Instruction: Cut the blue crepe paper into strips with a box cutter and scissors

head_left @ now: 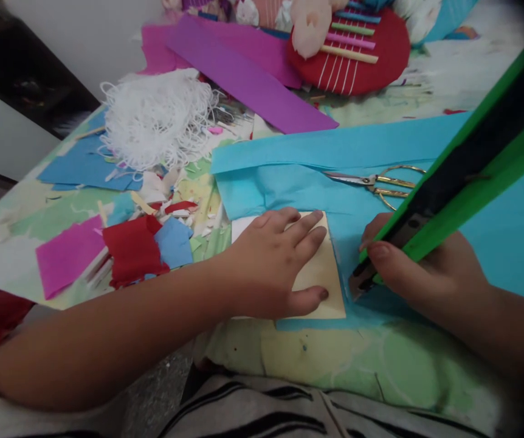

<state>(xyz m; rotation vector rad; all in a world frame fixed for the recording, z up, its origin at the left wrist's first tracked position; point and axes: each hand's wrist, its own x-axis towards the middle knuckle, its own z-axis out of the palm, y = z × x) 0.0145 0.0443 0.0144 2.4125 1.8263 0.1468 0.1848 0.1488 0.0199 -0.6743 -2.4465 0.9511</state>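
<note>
Magenta paper, cut to a small piece (68, 255), is laid near the left edge of the table, with folded blue sheets (84, 164) set behind it. Beside the magenta, a ragged red piece (132, 246) and a light-blue piece (174, 242) are left among scraps, seemingly pushed aside so that the working area is kept free. White string (157, 118) is heaped behind them in a loose tangle, and farther right a purple strip (253, 76) is laid aslant, out of the hands' way.

Near the front edge, a cream card (323, 267) is pressed by the left hand (266, 267). Its fingers are lightly parted and laid flat, the thumb held well away from them, probably so that the pressure is spread and slipping is prevented. The card is rested on turquoise paper (298, 188), by whose lower edge it is nearly met, perhaps so that little is wasted.

Behind, a red disc (392, 42) is seen, crossed by white strings and coloured sticks. Gold-handled scissors (371, 181) are placed on the turquoise, within easy reach. At the right, a green-and-black cutter (453, 176) is clamped between the thumb and fingers of the right hand (439, 274). It is tilted, its tip held low just beside the card's right edge, which is apparently used as a guide; whether the paper is touched cannot be told. No brand, label or writing can be read anywhere.
</note>
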